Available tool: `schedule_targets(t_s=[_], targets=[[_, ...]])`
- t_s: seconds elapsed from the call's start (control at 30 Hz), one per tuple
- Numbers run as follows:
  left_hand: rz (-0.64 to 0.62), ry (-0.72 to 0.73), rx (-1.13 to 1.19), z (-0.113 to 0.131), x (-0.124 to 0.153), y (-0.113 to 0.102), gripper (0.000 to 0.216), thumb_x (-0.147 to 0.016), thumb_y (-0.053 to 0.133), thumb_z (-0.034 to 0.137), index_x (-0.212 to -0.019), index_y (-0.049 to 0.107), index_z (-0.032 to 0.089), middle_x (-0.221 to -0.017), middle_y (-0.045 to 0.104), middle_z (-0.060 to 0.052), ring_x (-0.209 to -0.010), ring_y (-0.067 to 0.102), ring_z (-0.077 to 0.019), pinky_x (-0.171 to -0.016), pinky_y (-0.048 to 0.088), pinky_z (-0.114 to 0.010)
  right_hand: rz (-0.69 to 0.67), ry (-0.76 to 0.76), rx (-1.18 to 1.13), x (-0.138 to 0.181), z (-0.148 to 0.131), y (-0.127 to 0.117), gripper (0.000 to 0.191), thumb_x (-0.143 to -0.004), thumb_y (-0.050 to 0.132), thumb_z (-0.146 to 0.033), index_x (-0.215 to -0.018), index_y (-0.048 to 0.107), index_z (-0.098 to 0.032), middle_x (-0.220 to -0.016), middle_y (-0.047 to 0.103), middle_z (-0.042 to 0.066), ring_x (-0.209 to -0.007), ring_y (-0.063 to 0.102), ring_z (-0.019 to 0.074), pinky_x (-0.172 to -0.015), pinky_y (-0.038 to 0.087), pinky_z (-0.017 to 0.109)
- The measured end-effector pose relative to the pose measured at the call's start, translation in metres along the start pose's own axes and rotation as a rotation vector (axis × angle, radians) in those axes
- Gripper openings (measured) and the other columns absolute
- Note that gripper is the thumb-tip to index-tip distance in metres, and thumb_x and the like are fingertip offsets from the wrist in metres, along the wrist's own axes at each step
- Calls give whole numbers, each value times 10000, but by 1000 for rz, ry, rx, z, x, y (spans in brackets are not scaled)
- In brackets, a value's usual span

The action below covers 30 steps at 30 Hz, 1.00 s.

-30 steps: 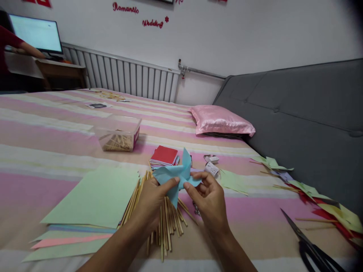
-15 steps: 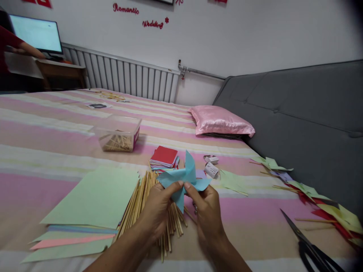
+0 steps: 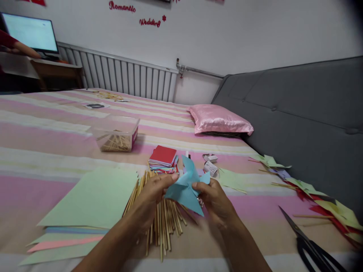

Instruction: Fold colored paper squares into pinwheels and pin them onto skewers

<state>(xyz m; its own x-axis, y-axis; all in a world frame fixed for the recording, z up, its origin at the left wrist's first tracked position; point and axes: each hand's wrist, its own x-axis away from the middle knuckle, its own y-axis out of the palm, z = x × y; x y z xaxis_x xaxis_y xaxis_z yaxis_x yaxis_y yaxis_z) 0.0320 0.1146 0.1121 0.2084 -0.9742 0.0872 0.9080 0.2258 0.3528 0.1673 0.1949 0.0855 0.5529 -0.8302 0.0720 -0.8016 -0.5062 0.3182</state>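
Note:
A light blue paper pinwheel [image 3: 184,189] is held up in front of me, tilted, its blades folded in toward the middle. My right hand [image 3: 214,200] pinches it near the centre, thumb on the front. At its left edge is my left hand [image 3: 151,198], thumb along the top of a blade and fingers partly hidden behind the paper. Beneath the hands lies a loose bundle of thin wooden sticks [image 3: 161,230]. Just beyond the pinwheel sits a stack of small paper squares [image 3: 163,155], red on top.
Green and coloured sheets [image 3: 87,196] lie left. A clear plastic box [image 3: 116,136] of sticks stands behind them. Black-handled scissors [image 3: 307,240] rest at right, near finished pinwheels [image 3: 312,189] on sticks. Small white boxes [image 3: 210,168] and a pink pillow [image 3: 221,119] lie farther off.
The pinwheel has turned and tilted in my hands. My left thumb has moved off its centre to the left edge, while the right thumb stays near the middle.

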Motion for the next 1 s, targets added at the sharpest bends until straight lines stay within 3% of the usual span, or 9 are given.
schedule_targets(t_s=[0.07,0.27,0.47,0.67,0.83,0.93,1.0], targets=[[-27,-37,-74,-1,-2,-2,264,-703,647,398,-716,700,139,-653,660,-37,-606,554,-132,-610,405,-241,-56,7,62,-1,-1,-3,124,-609,658,-224,-592,559,-150,-550,482,-30,-511,394,93,-522,355,231],[66,-102,-214,-21,-12,-7,255,-509,782,320,-619,649,132,-585,627,-21,-514,511,-103,-518,358,-218,-149,-35,238,0,-2,-5,170,-618,605,-214,-522,473,-166,-506,381,-51,-493,311,76,-480,289,219],[42,-73,-247,-27,-16,-11,202,-485,769,260,-553,625,137,-537,594,1,-487,493,-90,-492,346,-207,-149,-57,372,3,-6,-5,214,-605,588,-218,-492,411,-180,-488,332,-66,-478,277,68,-446,226,213],[53,-106,-242,-25,-14,-9,148,-492,732,205,-523,602,143,-504,575,16,-464,473,-83,-475,331,-200,-154,-128,414,3,-3,-3,195,-620,605,-220,-522,443,-173,-506,347,-68,-475,296,64,-441,237,208],[128,-77,-170,-19,-10,-4,118,-520,716,199,-551,621,137,-519,591,12,-477,495,-91,-490,352,-203,-139,-156,405,3,-2,0,149,-676,641,-281,-697,568,-153,-625,546,-10,-557,485,108,-532,383,233],[208,-58,-97,-16,-9,-5,103,-553,699,206,-572,636,127,-535,608,-4,-482,512,-99,-507,379,-213,-75,-280,489,6,-7,1,346,-668,687,-339,-950,575,-172,-849,630,50,-768,587,177,-659,445,279],[261,-47,-20,-14,-9,-7,107,-571,691,212,-582,632,124,-539,605,-4,-483,513,-100,-511,392,-216,64,-422,593,11,-11,2,435,-657,710,-324,-1039,541,-199,-906,624,49,-839,586,184,-710,451,290]])
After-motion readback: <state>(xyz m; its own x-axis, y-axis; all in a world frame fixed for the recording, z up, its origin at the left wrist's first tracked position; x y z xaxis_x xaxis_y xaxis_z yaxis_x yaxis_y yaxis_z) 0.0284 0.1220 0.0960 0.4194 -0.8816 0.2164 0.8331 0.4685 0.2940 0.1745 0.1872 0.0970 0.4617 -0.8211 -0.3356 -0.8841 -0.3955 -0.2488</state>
